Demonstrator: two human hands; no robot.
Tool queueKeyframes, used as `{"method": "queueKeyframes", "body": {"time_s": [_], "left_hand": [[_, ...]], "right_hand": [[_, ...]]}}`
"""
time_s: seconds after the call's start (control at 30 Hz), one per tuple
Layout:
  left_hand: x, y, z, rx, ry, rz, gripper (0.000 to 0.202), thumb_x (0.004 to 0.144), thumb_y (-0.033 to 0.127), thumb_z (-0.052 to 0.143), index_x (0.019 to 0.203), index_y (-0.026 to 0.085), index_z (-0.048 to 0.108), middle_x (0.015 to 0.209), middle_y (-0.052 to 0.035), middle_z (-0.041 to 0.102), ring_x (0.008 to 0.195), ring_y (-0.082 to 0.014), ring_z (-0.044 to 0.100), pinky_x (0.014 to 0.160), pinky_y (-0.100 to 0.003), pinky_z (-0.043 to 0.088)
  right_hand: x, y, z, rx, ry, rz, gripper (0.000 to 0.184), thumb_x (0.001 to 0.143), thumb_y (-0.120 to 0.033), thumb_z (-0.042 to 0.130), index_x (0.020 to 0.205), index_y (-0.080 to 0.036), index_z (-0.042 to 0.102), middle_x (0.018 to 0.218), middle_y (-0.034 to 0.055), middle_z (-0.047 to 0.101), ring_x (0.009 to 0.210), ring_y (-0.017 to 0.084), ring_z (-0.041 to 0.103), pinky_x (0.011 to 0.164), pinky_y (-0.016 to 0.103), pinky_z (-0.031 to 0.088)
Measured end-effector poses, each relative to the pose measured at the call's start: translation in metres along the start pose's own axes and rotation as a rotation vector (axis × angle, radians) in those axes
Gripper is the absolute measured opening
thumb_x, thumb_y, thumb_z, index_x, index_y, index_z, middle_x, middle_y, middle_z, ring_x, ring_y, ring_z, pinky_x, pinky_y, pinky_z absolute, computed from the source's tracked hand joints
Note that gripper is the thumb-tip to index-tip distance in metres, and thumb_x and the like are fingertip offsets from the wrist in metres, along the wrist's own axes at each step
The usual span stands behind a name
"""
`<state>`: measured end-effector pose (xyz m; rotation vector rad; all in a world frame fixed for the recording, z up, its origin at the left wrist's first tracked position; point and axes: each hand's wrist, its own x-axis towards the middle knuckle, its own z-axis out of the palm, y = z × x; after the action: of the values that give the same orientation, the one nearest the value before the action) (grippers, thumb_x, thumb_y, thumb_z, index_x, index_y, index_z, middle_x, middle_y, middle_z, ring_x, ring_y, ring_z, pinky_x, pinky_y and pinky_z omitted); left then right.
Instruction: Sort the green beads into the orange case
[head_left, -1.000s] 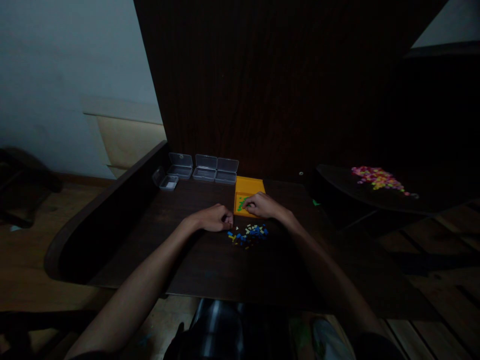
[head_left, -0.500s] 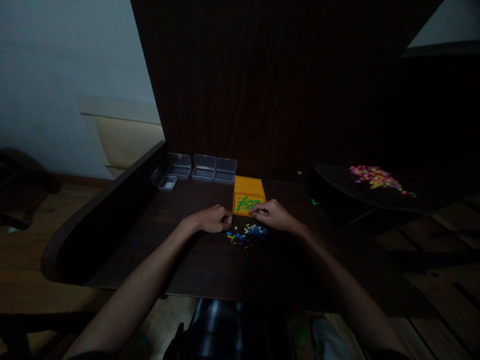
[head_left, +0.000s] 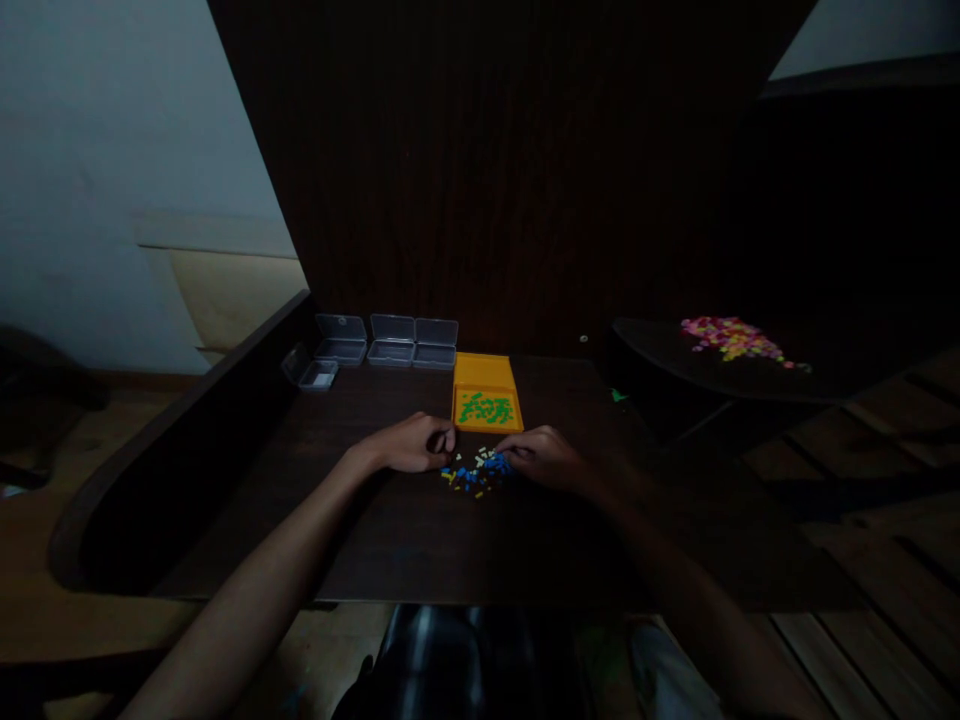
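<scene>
Blue, yellow and white beads (head_left: 475, 471) lay in a small loose pile on the dark wooden table (head_left: 420, 540), right between the two hands. The right hand (head_left: 546, 459) rested at the pile's right edge, fingers curled down into the beads, though whether they pinched one could not be told in the dim light. The left hand (head_left: 411, 444) sat loosely curled at the pile's left edge, touching the table; it seemed to grip nothing. Just beyond the pile stood an orange box (head_left: 486, 409) with its lid open, its tray holding only green beads (head_left: 486, 408). By the look of it, the sorting step was underway: greens already in the tray, the mixed pile being picked over. The next move would call for a fine fingertip pinch on one tiny piece without scattering its neighbours. Further back, four clear plastic boxes (head_left: 379, 340) stood open near the table's rear edge, and a multicoloured heap (head_left: 731, 338) lay well apart on the round side table (head_left: 697, 375).
</scene>
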<state>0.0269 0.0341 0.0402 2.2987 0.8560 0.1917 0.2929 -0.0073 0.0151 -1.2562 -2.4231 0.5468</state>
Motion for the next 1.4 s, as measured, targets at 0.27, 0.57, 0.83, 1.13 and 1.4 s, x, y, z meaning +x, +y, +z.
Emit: {"method": "queueKeyframes", "body": {"time_s": [0.27,0.57,0.83,1.13,1.4], "left_hand": [[0.003,0.003,0.008,-0.043,-0.024,0.070,0.020,0.078,0.035,0.067,0.085,0.016,0.066,0.061,0.0053,0.052,0.054,-0.0082,0.047,0.055,-0.020,0.035],[0.003,-0.004,0.006,-0.064,-0.025,0.049,0.023,0.082,0.032,0.062,0.092,0.013,0.070,0.058,0.0043,0.050,0.054,-0.0084,0.044,0.054,-0.019,0.033],[0.002,-0.005,0.004,-0.042,-0.019,0.027,0.022,0.080,0.028,0.061,0.093,0.014,0.071,0.058,0.0041,0.051,0.053,-0.0086,0.044,0.055,-0.019,0.034],[0.002,-0.001,0.003,-0.052,-0.029,0.037,0.017,0.075,0.018,0.060,0.088,0.013,0.070,0.059,0.0049,0.049,0.053,-0.0079,0.044,0.055,-0.018,0.034],[0.001,-0.004,0.001,-0.052,-0.035,0.033,0.020,0.072,0.016,0.057,0.088,0.013,0.070,0.061,0.0038,0.051,0.055,-0.0084,0.046,0.055,-0.018,0.035]], "right_hand": [[0.000,-0.010,0.006,-0.037,-0.034,-0.036,0.026,0.087,-0.025,0.054,0.107,-0.023,0.072,0.096,0.0033,0.076,0.082,0.015,0.069,0.075,0.024,0.047],[0.000,-0.003,0.002,-0.048,0.013,-0.003,0.026,0.087,-0.023,0.053,0.103,-0.023,0.073,0.097,0.0029,0.076,0.080,0.015,0.070,0.074,0.023,0.047],[-0.002,0.007,0.001,-0.073,0.064,0.011,0.024,0.085,-0.022,0.056,0.101,-0.022,0.074,0.093,0.0032,0.076,0.075,0.015,0.069,0.070,0.023,0.046],[-0.002,0.005,-0.002,-0.070,0.068,0.023,0.026,0.084,-0.020,0.055,0.100,-0.021,0.075,0.090,0.0037,0.077,0.072,0.015,0.068,0.067,0.023,0.045],[-0.002,0.005,-0.004,-0.060,0.068,0.031,0.026,0.083,-0.020,0.055,0.099,-0.020,0.075,0.083,0.0043,0.076,0.065,0.013,0.064,0.061,0.022,0.041]]}}
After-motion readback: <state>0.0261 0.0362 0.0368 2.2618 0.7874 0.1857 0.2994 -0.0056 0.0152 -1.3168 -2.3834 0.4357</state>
